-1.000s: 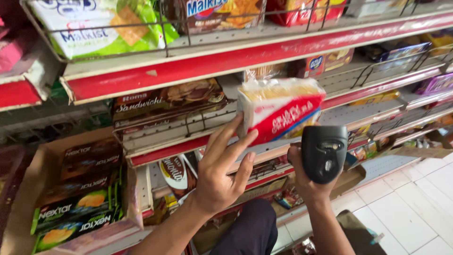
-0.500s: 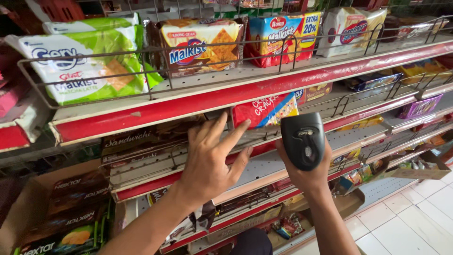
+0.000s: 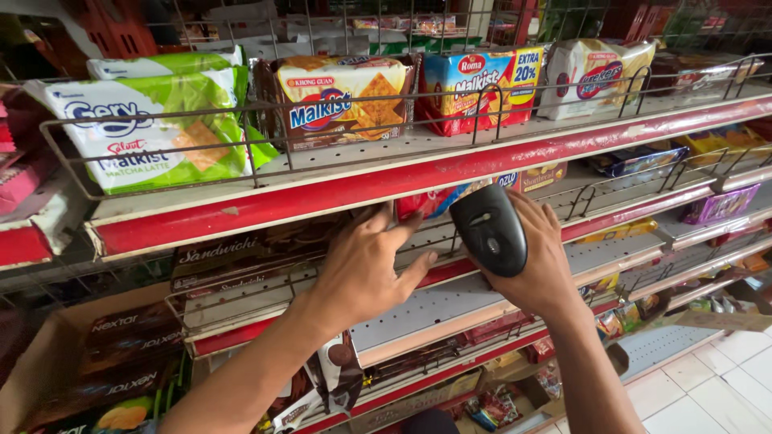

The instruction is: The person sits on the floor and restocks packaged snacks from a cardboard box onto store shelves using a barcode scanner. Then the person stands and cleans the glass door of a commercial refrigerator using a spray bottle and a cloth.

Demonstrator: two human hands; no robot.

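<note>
My left hand (image 3: 363,272) reaches into the second shelf (image 3: 450,299) under the red edge of the top shelf (image 3: 338,193). Its fingers are stretched out and apart, and the fingertips lie at the left end of a red biscuit pack (image 3: 434,201) deep on that shelf. Whether they touch the pack is hidden by the shelf edge. My right hand (image 3: 540,269) grips a black handheld barcode scanner (image 3: 490,229), held up just right of the left hand, in front of the red pack.
Cracker packs stand behind the top shelf's wire rail: a green one (image 3: 153,128), a brown one (image 3: 342,98), a blue-yellow one (image 3: 481,84) and a white one (image 3: 595,74). Dark sandwich-biscuit packs (image 3: 233,261) lie left. An open carton (image 3: 88,370) sits lower left. White floor tiles (image 3: 724,386) show lower right.
The red pack has gone from my left hand's grip to the back of the second shelf. My left hand followed it in, and the scanner moved up and left toward it.
</note>
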